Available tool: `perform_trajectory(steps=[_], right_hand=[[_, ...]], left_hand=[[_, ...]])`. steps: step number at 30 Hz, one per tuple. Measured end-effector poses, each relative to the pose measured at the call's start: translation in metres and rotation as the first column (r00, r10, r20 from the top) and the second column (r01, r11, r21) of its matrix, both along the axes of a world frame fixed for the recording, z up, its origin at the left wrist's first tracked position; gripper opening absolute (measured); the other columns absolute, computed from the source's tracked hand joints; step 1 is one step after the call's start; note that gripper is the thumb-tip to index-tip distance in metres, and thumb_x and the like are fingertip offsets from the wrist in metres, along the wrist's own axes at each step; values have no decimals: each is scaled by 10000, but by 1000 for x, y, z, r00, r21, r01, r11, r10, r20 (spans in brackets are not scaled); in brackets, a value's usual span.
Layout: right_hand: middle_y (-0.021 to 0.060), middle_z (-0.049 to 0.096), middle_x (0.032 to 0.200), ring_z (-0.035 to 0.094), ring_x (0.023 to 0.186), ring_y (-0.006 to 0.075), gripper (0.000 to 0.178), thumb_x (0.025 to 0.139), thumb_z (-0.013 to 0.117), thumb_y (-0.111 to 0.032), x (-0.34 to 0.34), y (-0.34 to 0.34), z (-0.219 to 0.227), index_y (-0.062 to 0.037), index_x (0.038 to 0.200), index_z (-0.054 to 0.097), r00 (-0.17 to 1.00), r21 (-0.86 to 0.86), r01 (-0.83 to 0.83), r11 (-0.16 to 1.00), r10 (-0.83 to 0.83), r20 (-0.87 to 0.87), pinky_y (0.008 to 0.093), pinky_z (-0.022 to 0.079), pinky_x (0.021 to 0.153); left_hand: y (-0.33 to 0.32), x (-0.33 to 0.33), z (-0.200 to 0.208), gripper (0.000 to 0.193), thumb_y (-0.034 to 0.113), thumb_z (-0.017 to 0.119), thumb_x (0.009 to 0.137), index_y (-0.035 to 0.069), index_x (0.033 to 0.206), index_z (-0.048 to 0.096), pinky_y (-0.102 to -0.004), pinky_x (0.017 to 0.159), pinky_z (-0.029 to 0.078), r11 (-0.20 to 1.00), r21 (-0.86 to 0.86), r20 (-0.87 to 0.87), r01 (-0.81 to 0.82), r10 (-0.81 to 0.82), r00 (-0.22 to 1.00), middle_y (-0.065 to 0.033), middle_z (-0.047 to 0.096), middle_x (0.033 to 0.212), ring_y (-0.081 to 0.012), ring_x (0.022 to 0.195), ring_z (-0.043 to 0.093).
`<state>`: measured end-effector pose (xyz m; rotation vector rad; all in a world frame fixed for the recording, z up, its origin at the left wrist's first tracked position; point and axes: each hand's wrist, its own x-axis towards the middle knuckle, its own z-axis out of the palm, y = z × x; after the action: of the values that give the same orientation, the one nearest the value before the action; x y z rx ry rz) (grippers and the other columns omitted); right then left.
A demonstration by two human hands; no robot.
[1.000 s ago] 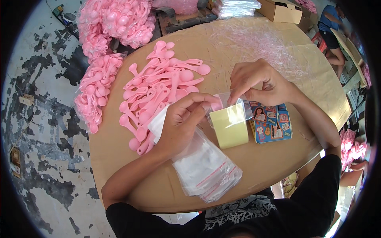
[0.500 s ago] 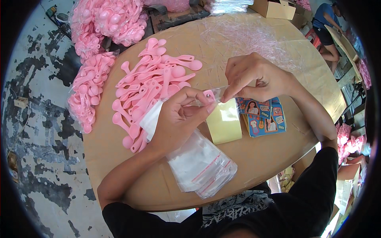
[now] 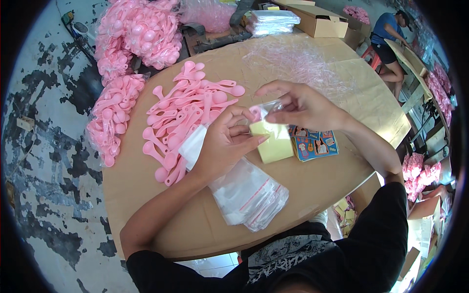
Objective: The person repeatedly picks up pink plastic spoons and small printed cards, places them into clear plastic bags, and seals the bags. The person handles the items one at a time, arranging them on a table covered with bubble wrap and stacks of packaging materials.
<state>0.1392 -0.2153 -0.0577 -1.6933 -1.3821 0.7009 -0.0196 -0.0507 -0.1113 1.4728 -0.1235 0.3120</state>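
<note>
A small clear plastic bag [image 3: 269,106] with a pink piece, likely a spoon handle end, showing in it is held up between my two hands. My left hand [image 3: 222,144] pinches its near left side between thumb and fingers. At the bag's right end, my right hand [image 3: 308,110] grips the film with curled fingers. Yellow cards [image 3: 274,149] show just below the bag; whether one is inside it I cannot tell. Under and beside my left wrist lies a fanned stack of flat clear bags [image 3: 249,195]. Blue printed cards [image 3: 317,146] lie below my right hand.
Loose pink spoons [image 3: 188,110] are heaped on the brown-covered table [image 3: 317,193], left of my hands. Thin clear strips [image 3: 298,58] litter its far side. Bulging bags of pink spoons [image 3: 139,31] stand at the far left. A cardboard box [image 3: 317,22] and a seated person [image 3: 388,39] are beyond.
My right hand has shifted slightly and its fingers have spread more around the bag's end. The bag is tilted differently, and the whole view has moved a little.
</note>
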Motion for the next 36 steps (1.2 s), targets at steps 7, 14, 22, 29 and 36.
perform_trajectory(steps=[7,14,22,29,36], right_hand=[[23,651,1063,609,925,79,295,908,656,-88,34,-91,71,-25,1190,595,894,72,355,932,-361,263,235,502,790],[110,721,900,709,828,201,240,861,684,-160,8,-154,98,-13,1049,667,868,-654,192,731,185,460,336,548,769],[126,686,888,646,830,318,168,903,622,-170,17,42,65,-23,949,687,636,-129,-110,986,169,753,386,492,756],[177,518,1339,514,1199,380,562,973,380,-558,45,250,-11,-173,1360,511,439,-7,-78,997,41,897,485,394,1027],[196,386,1471,353,1367,382,702,933,253,-698,32,340,-44,-272,1478,366,543,-318,-247,916,402,737,472,274,1139]], left_hand=[[6,-8,-5,414,14,587,919,41,1281,388,-308,930,480,996,83,-63,-22,28,998,-112,528,1187,-143,1025,578],[5,-6,6,354,40,589,920,23,1239,435,-277,909,463,984,180,-86,14,2,996,-82,531,1123,-122,994,561],[12,-14,-8,184,47,580,903,4,1080,552,-305,854,500,927,374,31,-25,14,999,-74,619,977,-156,932,612],[1,-12,0,199,43,593,888,17,1078,541,-307,715,528,882,471,53,-13,-14,998,-100,666,875,-195,836,674],[3,-12,-2,203,67,582,901,32,1095,534,-315,666,512,873,488,48,20,-50,998,-99,660,853,-192,779,664]])
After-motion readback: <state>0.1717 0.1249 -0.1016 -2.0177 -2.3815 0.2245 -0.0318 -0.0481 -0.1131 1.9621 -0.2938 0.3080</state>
